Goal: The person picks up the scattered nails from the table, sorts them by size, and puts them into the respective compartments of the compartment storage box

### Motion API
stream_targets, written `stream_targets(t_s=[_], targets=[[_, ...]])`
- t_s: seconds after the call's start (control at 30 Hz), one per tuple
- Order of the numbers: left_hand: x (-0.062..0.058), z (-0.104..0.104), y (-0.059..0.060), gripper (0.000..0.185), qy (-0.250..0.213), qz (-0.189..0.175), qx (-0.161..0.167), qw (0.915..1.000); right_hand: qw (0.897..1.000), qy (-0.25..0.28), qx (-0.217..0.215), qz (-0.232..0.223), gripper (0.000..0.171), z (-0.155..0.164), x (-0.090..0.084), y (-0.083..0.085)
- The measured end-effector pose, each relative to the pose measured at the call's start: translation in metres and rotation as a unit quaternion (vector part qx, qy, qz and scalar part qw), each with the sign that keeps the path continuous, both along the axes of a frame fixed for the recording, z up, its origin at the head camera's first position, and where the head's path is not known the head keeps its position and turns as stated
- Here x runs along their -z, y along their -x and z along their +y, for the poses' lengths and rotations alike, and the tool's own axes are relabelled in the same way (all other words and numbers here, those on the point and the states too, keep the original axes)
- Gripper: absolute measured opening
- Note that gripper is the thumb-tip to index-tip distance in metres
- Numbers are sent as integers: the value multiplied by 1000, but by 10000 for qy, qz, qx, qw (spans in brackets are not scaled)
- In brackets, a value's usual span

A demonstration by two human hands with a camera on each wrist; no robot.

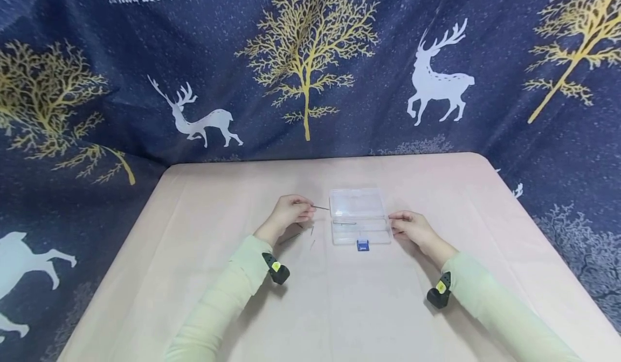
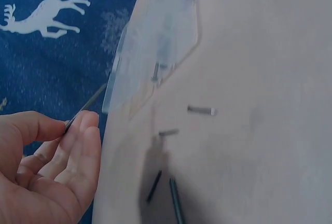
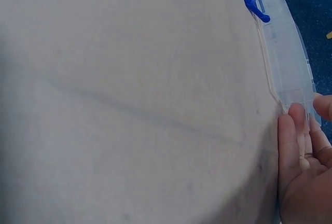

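A clear plastic box [image 1: 359, 203] with a blue latch [image 1: 362, 245] lies open in the middle of the table. My left hand [image 1: 304, 211] is just left of it and pinches a thin metal pin [image 1: 321, 207] between thumb and fingers; the left wrist view shows the same pin [image 2: 85, 108] pointing toward the box [image 2: 155, 37]. One pin [image 2: 155, 72] lies inside the box. My right hand [image 1: 395, 226] holds the box's right end, with fingers [image 3: 294, 130] and thumb against the box's edge [image 3: 290, 63].
Several loose pins [image 2: 201, 110] lie on the pale tablecloth [image 1: 339, 308] between my left hand and the box, with a longer pin [image 2: 176, 200] nearer me. A blue curtain with deer and trees [image 1: 310, 70] hangs behind the table.
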State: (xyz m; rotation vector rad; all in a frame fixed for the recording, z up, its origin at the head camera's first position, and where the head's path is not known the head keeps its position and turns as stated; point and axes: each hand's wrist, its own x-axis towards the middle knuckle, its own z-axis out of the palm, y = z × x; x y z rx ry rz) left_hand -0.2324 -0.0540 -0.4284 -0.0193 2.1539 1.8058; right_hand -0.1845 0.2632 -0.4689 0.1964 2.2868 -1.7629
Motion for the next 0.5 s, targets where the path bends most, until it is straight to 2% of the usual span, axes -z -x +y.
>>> stream_targets(t_s=[0.13,0.5], targets=[[0,11,-2,22,-126,-136,106,9998,10000,71,19,12,41,0,0,0],[6,33,-7,21,-135,-131,341,9992,9999,156,17,2,42,0,-1,0]])
